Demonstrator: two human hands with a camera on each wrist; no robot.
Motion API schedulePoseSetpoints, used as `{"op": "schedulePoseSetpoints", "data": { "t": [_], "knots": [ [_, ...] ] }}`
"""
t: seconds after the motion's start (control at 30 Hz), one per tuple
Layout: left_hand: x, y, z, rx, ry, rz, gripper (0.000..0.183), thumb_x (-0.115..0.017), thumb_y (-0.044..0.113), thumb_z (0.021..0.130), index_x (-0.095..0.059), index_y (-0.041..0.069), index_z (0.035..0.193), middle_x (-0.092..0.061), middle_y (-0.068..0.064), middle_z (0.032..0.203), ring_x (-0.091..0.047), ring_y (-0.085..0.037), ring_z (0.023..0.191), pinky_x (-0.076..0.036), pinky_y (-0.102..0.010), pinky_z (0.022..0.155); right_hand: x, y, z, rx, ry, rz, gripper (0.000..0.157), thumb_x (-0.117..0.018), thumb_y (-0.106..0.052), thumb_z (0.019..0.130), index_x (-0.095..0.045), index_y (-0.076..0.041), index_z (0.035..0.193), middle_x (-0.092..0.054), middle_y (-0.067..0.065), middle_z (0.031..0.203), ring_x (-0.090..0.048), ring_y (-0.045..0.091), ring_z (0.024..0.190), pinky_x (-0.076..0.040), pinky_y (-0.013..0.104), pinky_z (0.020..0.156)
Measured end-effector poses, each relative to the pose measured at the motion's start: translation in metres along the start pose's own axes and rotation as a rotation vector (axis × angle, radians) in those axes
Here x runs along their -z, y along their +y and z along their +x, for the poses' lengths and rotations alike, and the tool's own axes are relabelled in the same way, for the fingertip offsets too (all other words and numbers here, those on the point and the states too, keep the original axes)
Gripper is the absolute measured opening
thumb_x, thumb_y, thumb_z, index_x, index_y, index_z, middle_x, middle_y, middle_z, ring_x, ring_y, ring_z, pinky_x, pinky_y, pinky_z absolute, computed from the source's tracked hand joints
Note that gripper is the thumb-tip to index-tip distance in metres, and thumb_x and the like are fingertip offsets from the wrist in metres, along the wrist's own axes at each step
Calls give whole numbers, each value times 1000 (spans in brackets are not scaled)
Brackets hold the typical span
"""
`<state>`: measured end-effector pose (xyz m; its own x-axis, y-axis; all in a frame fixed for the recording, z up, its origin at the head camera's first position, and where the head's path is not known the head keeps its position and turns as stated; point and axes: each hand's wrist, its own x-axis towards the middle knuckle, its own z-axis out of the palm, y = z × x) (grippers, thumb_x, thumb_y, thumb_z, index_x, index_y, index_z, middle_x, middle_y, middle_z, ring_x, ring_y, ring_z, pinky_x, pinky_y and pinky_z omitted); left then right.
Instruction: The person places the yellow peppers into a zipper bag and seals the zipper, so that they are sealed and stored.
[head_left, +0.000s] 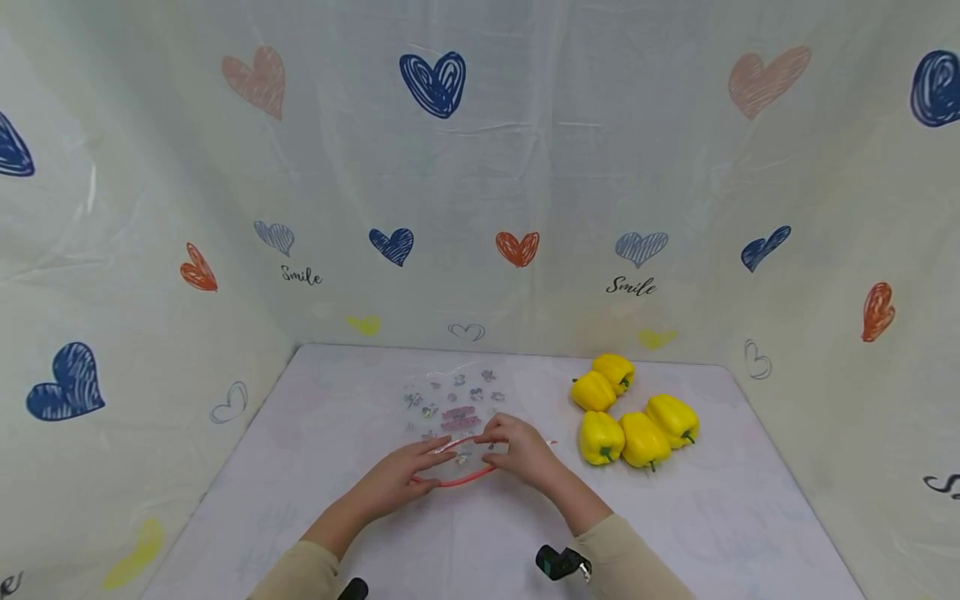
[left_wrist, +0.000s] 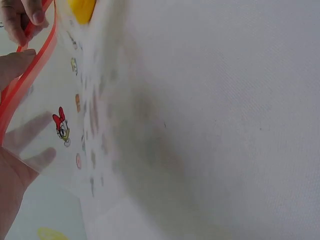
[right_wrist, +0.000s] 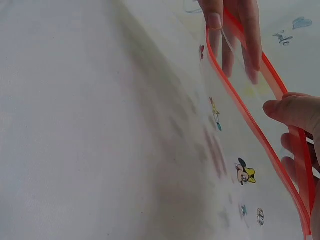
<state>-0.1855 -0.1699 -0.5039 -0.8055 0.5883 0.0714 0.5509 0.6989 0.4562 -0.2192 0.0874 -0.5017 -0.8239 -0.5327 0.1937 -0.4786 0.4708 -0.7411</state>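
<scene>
A clear plastic zip bag (head_left: 461,418) with a red zip edge (head_left: 467,479) and small cartoon prints lies towards the middle of the table, its mouth parted on the near side. My left hand (head_left: 393,483) holds the left end of the mouth; its fingers show through the plastic in the left wrist view, where the thumb (left_wrist: 17,65) lies at the red edge. At the right end, my right hand (head_left: 521,450) grips the rim. In the right wrist view its thumb (right_wrist: 292,111) presses the red strip, with fingers behind. A cartoon figure (right_wrist: 245,172) shows on the bag.
Several yellow bell peppers (head_left: 645,439) sit in a group on the white table (head_left: 675,533), right of the bag. Heart-printed sheeting (head_left: 517,183) hangs behind and at both sides. A dark device (head_left: 558,562) is beside the right sleeve.
</scene>
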Motion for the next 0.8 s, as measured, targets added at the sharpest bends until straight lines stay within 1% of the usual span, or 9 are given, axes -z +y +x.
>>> {"op": "schedulePoseSetpoints", "data": {
  "t": [0.07, 0.13, 0.27, 0.33, 0.43, 0.53, 0.6, 0.8],
  "knots": [
    [2, 1, 0, -12, 14, -1, 53, -72, 18, 88, -56, 11, 138, -51, -6, 144, -49, -31, 128, -41, -52, 103, 2, -2, 0, 9, 1, -4, 26, -76, -5, 84, -74, -5, 109, -57, -5, 98, -57, 29, 94, -54, 43, 83],
    [3, 2, 1, -14, 27, -6, 55, -73, 17, 87, -55, 9, 139, -53, -7, 142, -49, -30, 128, -41, -51, 103, 5, -4, 0, 7, 1, -6, 26, -76, -6, 84, -74, -5, 110, -57, -7, 99, -57, 27, 95, -54, 42, 84],
    [7, 5, 2, -12, 46, -9, 59, -75, 16, 86, -53, 9, 140, -56, -7, 139, -48, -31, 129, -40, -52, 104, 9, -8, 0, 7, 4, -6, 28, -76, -6, 84, -74, -6, 112, -57, -7, 100, -57, 25, 95, -54, 41, 85],
    [8, 6, 2, -20, 62, -3, 61, -76, 16, 85, -53, 9, 141, -56, -8, 139, -46, -32, 131, -39, -53, 105, 12, -11, -1, 9, 12, -13, 29, -76, -5, 84, -73, -6, 113, -58, -7, 102, -56, 22, 96, -54, 37, 86],
    [11, 9, 3, -61, 113, 22, 64, -79, 14, 82, -53, 8, 140, -56, -8, 138, -42, -34, 134, -36, -54, 106, 16, -14, -3, 41, 41, -51, 29, -77, -6, 84, -73, -6, 113, -58, -7, 104, -56, 16, 97, -54, 31, 86],
    [14, 11, 4, -95, 166, 46, 69, -82, 13, 78, -53, 6, 140, -55, -7, 139, -40, -32, 135, -34, -54, 108, 19, -17, -4, 73, 90, -89, 27, -78, -7, 83, -74, -8, 109, -59, -7, 105, -56, 14, 98, -53, 27, 87],
    [16, 13, 4, -105, 197, 46, 71, -84, 11, 76, -52, 6, 140, -54, -8, 140, -41, -32, 134, -34, -54, 108, 21, -19, -6, 95, 130, -105, 26, -79, -6, 82, -75, -8, 107, -60, -6, 105, -57, 14, 99, -53, 28, 87],
    [22, 19, 4, -104, 276, 17, 78, -87, 9, 71, -51, 5, 140, -53, -10, 141, -48, -31, 129, -42, -50, 103, 28, -21, -12, 174, 265, -136, 26, -81, -4, 78, -75, -10, 102, -62, -6, 106, -57, 15, 101, -53, 29, 88]
  ]
}}
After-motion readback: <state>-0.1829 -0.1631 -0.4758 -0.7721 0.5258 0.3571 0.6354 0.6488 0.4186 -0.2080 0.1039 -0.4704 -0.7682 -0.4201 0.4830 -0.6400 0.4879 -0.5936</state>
